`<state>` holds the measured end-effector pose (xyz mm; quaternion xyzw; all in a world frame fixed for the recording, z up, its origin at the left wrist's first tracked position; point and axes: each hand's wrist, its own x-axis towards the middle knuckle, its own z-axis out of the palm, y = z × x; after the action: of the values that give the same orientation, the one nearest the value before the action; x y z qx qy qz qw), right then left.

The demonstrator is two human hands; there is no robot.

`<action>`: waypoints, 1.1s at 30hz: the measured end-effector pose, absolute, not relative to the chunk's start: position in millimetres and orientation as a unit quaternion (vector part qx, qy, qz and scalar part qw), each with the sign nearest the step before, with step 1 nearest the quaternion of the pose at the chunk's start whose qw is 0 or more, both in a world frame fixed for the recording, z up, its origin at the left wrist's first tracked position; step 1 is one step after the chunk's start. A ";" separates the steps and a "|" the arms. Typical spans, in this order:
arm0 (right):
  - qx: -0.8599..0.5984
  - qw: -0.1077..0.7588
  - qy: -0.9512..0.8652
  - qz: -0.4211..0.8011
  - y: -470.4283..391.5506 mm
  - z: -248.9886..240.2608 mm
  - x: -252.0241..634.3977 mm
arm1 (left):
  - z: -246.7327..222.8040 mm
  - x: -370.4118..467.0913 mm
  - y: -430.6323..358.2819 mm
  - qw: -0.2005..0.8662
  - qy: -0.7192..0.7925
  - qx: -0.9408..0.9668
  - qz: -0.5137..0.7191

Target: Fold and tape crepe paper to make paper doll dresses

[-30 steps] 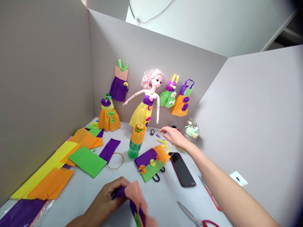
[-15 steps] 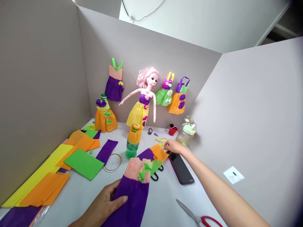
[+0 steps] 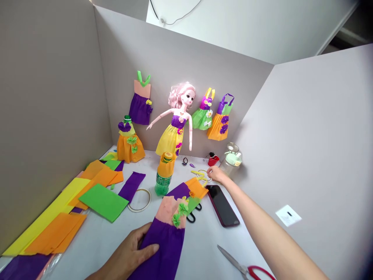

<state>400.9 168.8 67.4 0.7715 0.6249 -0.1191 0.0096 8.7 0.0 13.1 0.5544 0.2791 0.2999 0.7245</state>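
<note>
My left hand (image 3: 136, 249) grips the skirt of a small doll dress (image 3: 163, 249) with a peach top, a purple skirt and green flowers, between thumb and fingers. Its top edge overlaps another doll dress (image 3: 198, 188) in orange, purple and green, which lies on the table with yellow straps. Further back, my right hand (image 3: 217, 174) reaches down to the edge of a thin tape ring (image 3: 205, 171), fingers bent together. What those fingertips hold, if anything, is hidden. Yellow strips (image 3: 197, 172) lie beside the ring.
A phone (image 3: 223, 206), red-handled scissors (image 3: 237, 262) and a glass jar (image 3: 230, 163) are on the right. A dressed green bottle (image 3: 163, 181) stands mid-table before a doll (image 3: 177, 120). Folded fabric pieces (image 3: 103, 202) and another tape ring (image 3: 140, 200) lie left. Walls enclose the table.
My right hand has moved right and slightly back, off the yellow straps, to the tape ring's edge. The dress in my left hand has shifted slightly right.
</note>
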 end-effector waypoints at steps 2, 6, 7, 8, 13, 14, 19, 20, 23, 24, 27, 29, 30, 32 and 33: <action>0.756 0.002 0.646 -0.104 167.2 61.7 397.0 | 12.7 8.7 -1.1 0.726 0.282 0.552 0.299; 0.720 -0.013 0.690 -0.077 163.7 50.4 384.2 | 11.9 7.6 -0.2 0.723 0.291 0.550 0.299; 0.713 -0.017 0.697 -0.070 163.1 49.8 381.8 | 11.1 6.5 1.2 0.721 0.295 0.552 0.298; 0.708 -0.023 0.704 -0.061 162.6 50.5 379.9 | 9.9 4.9 3.2 0.717 0.300 0.554 0.297; 0.680 -0.076 0.730 -0.007 154.5 72.2 374.4 | 0.7 -9.2 19.2 0.677 0.327 0.582 0.309; 0.672 -0.091 0.735 0.005 150.5 78.9 372.8 | 0.0 -12.4 22.6 0.669 0.331 0.588 0.311; 0.626 -0.180 0.756 0.063 119.0 115.6 362.6 | 7.3 -23.0 34.6 0.584 0.411 0.609 0.345; 0.618 -0.200 0.757 0.073 111.6 123.2 360.6 | 9.2 -23.8 35.7 0.561 0.432 0.609 0.356; 0.598 -0.264 0.749 0.108 89.6 146.4 353.6 | 13.3 -24.2 35.8 0.512 0.474 0.610 0.375; 0.587 -0.299 0.744 0.115 82.4 154.3 350.6 | 14.5 -23.7 34.6 0.498 0.488 0.611 0.375; 0.529 -0.444 0.718 0.082 61.1 176.4 339.8 | 21.6 -20.8 28.8 0.466 0.517 0.612 0.375; 0.492 -0.519 0.698 0.026 47.5 188.3 332.0 | 30.9 -16.9 25.0 0.481 0.499 0.615 0.378; 0.473 -0.549 0.689 -0.006 41.1 193.0 328.2 | 36.9 -14.0 23.8 0.500 0.476 0.615 0.381; 0.432 -0.596 0.672 -0.074 29.4 200.0 321.0 | 50.3 -6.3 23.2 0.549 0.418 0.611 0.388; 0.414 -0.614 0.663 -0.110 24.1 202.4 317.4 | 56.5 -1.4 23.9 0.572 0.388 0.606 0.393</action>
<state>317.4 24.1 202.4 0.4136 0.6629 -0.1103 -0.6142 -1.4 23.9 56.5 0.6065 0.3877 0.3928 0.5723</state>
